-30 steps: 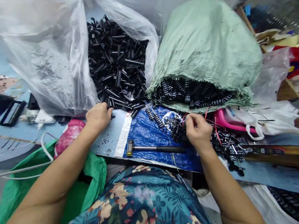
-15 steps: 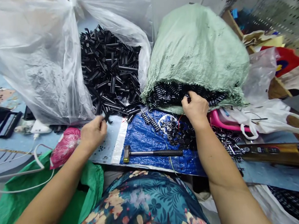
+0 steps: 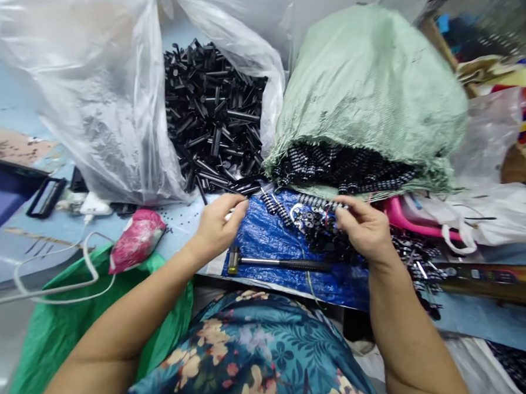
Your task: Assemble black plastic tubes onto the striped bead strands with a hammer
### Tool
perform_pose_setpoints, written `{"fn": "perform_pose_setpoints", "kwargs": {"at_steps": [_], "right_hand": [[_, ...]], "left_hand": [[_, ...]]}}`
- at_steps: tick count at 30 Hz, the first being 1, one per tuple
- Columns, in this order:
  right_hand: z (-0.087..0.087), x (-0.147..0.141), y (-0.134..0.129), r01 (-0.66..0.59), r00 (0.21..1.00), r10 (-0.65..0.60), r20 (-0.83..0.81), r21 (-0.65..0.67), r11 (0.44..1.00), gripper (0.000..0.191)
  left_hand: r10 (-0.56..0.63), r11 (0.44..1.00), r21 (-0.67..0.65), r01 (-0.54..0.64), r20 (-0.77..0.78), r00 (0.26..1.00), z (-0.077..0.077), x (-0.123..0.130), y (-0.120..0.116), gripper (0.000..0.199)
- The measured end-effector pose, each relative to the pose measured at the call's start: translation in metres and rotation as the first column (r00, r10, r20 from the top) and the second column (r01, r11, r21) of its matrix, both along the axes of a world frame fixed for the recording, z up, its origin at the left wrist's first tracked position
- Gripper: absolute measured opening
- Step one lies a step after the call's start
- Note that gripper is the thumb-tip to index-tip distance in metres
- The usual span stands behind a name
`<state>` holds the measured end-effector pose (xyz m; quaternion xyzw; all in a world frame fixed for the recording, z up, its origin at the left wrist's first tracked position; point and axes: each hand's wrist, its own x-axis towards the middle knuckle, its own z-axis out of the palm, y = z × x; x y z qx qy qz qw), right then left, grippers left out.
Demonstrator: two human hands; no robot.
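Observation:
My left hand (image 3: pixel 222 222) is closed in front of the heap of black plastic parts (image 3: pixel 217 117), pinching a black piece (image 3: pixel 201 191) that sticks out behind the fingers. Between the thumb and fingertips of my right hand (image 3: pixel 365 224) is the end of a dark strip with white dots (image 3: pixel 316 202), which points left over the blue sheet (image 3: pixel 256 232). Behind it, more dotted strips (image 3: pixel 345 166) fill the mouth of the green woven sack (image 3: pixel 372 85). A hammer (image 3: pixel 279 264) lies on the sheet near the table's front edge.
A clear plastic bag (image 3: pixel 104 111) surrounds the black heap. Small black round parts (image 3: pixel 322 235) lie by my right hand. A pink bundle (image 3: pixel 137 239), white cable (image 3: pixel 88 271) and green cloth (image 3: pixel 42 349) are at the left; a pink frame (image 3: pixel 396 216) is at the right.
My right hand has come out of the sack's mouth with a dotted strip. My left hand has moved right, away from the heap's edge, with a black piece. The view has shifted slightly.

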<state>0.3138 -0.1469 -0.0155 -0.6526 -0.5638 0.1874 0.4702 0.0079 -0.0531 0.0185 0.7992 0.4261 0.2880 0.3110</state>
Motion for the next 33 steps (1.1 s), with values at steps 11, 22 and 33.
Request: {"fn": "perform_pose_setpoints", "kwargs": {"at_steps": [11,22,33], "right_hand": [[-0.013,-0.088,-0.023,-0.237,0.969,0.237,-0.07,0.002,0.971,0.051],[-0.036,-0.118,-0.029,-0.359,0.87,0.282,0.404,0.128,0.925,0.096],[-0.04,-0.109,-0.038,-0.34,0.904,0.302,0.302,0.081,0.937,0.096]], "left_hand": [[0.091,0.429,-0.751,0.501,0.588,0.804,-0.031,0.048,-0.043,0.048],[0.14,0.681,-0.668,0.302,0.522,0.841,-0.047,0.037,-0.052,0.035],[0.162,0.975,-0.048,-0.219,-0.525,0.836,-0.061,-0.059,0.019,0.012]]}}
